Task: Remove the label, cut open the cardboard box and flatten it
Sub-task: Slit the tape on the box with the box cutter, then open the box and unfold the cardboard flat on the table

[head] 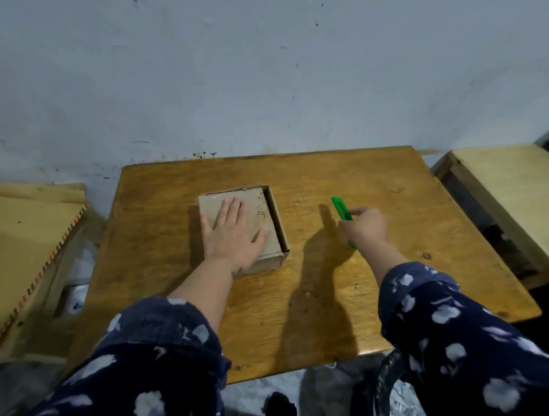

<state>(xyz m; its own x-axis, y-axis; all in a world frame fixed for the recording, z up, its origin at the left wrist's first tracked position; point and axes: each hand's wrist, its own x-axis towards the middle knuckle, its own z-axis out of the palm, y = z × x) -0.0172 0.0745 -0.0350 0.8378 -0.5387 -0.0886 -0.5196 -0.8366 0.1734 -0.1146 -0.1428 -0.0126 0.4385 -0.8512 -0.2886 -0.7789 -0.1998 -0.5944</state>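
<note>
A small cardboard box [260, 221] sits near the middle of the wooden counter [374, 275], a little toward its left side and the wall. Its top flap is pushed down, leaving a dark gap along the right edge, and some handwriting shows on the flap. The left hand [232, 234] lies flat on the box, palm down with fingers spread, pressing on the lid rather than gripping it. To the right of the box, apart from it, the right hand [365, 227] is closed around a green cutter [341, 209], whose upper end points up and away toward the wall; its lower end shows below the hand. Whether a blade is out is too small to tell. Both arms wear dark sleeves with pale blotches.
</note>
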